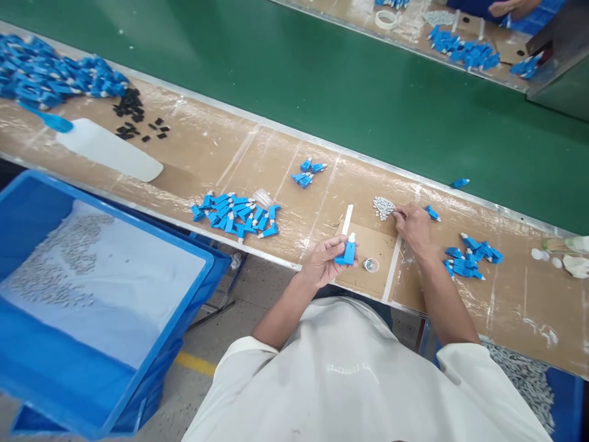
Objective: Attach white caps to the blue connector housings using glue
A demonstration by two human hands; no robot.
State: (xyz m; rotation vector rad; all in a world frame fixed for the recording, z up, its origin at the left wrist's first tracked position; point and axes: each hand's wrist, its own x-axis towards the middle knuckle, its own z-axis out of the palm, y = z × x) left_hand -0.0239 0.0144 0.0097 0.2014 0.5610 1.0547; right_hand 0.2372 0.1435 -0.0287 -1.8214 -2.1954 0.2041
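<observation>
My left hand (324,263) is closed around a blue plastic part with a white tip (348,252), held upright above the table's front edge. My right hand (414,228) reaches forward, its fingertips pinched at the right edge of a small heap of grey-white pieces (383,207). Whatever those fingertips grip is too small to make out. Between my hands stands a small clear cup (370,264) with something shiny inside. One loose blue part (432,213) lies just right of my right hand, and a cluster of blue parts (473,258) lies farther right.
Left along the table are more blue parts (237,215), a white scoop (110,150), black pieces (130,104) and a large blue heap (50,73). A blue crate (179,255) stands at lower left. Beyond the green belt (276,73), another person's hand (513,7) shows.
</observation>
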